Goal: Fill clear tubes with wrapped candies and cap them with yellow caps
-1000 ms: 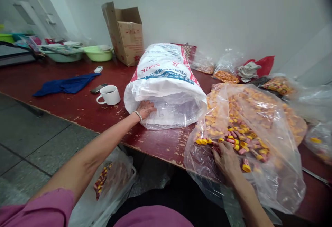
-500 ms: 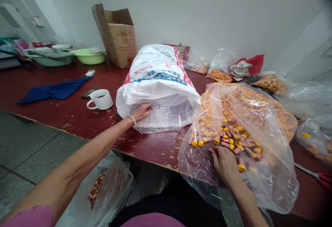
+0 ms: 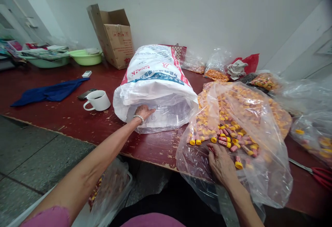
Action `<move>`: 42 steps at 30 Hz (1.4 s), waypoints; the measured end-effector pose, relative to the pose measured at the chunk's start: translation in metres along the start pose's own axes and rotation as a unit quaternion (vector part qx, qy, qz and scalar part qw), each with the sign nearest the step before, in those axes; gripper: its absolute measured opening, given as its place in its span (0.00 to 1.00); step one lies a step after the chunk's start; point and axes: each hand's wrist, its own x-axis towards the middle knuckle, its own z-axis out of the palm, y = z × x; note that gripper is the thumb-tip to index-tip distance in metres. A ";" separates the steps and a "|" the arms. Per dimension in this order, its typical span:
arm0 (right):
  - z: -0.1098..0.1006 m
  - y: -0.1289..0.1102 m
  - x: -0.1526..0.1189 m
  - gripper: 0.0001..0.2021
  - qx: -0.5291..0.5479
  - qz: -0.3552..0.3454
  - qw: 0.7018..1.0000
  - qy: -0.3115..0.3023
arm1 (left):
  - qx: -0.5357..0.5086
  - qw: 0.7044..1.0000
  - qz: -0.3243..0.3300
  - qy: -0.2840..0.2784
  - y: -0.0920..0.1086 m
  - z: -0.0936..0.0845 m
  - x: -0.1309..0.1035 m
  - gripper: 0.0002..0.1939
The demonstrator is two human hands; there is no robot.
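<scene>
sack [image 3: 155, 67]: creased plastic | big bag [image 3: 276, 182]: glossy plastic | tabletop [image 3: 70, 119]: chipped, glossy | carton [image 3: 119, 42]: matt cardboard

Beyond the left fingers [image 3: 151, 111], the sack [image 3: 158, 90] is showing white with red and blue print [image 3: 135, 71]; just beyond the right fingers [image 3: 211, 155], tubes [image 3: 222, 143] are showing mottled red-and-white bodies and yellow caps [image 3: 213, 139].

A white sack [image 3: 155, 76] with red and blue print is lying on a dark red table [image 3: 75, 118], its wide mouth gaping toward the front and clear plastic [image 3: 172, 114] showing inside. Just right of it, a transparent bag [image 3: 276, 185] is spreading over the front edge, holding many loosely heaped reddish pieces [image 3: 234, 148] with yellow caps.
</scene>
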 end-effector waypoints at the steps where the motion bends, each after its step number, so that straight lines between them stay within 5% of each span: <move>1: -0.001 -0.002 0.000 0.14 -0.001 0.009 1.000 0.000 | 0.000 1.000 0.002 -0.011 0.003 0.000 0.000 0.20; 5: -0.004 -0.002 -0.002 0.11 0.013 0.040 0.999 0.018 | -0.023 0.998 0.022 -0.050 0.011 -0.001 -0.004 0.16; 8: -0.012 -0.009 -0.007 0.12 0.159 0.095 0.982 0.036 | -0.064 0.995 0.043 -0.061 0.013 -0.002 -0.022 0.11; 11: -0.026 -0.039 -0.013 0.15 0.402 0.133 0.904 0.062 | -0.123 0.987 0.080 -0.060 0.015 -0.004 -0.060 0.11; 14: -0.040 -0.085 -0.015 0.17 0.531 0.122 0.835 0.077 | -0.261 0.948 0.138 -0.117 0.024 -0.009 -0.112 0.13; 17: -0.043 -0.123 -0.014 0.18 0.595 0.094 0.795 0.066 | -0.376 0.892 0.164 -0.190 0.037 -0.015 -0.156 0.13; 20: -0.039 -0.136 -0.016 0.16 0.624 0.101 0.774 0.024 | -0.393 0.883 0.156 -0.205 0.047 -0.017 -0.182 0.13; 28: -0.038 -0.119 -0.025 0.16 0.664 0.141 0.731 -0.073 | -0.516 0.814 0.065 -0.260 0.052 -0.011 -0.197 0.20; 31: -0.043 -0.119 -0.024 0.19 0.711 0.171 0.676 -0.091 | -0.573 0.771 0.008 -0.278 0.054 -0.008 -0.192 0.25; 34: -0.044 -0.117 -0.022 0.20 0.745 0.195 0.630 -0.102 | -0.594 0.763 -0.026 -0.254 0.053 -0.003 -0.184 0.23; 38: -0.047 -0.107 -0.026 0.18 0.735 0.193 0.646 -0.070 | -0.534 0.821 -0.023 -0.203 0.043 0.004 -0.175 0.21; 42: -0.075 -0.077 -0.026 0.15 0.591 0.130 0.789 0.107 | -0.459 0.878 -0.029 -0.130 0.028 0.016 -0.160 0.19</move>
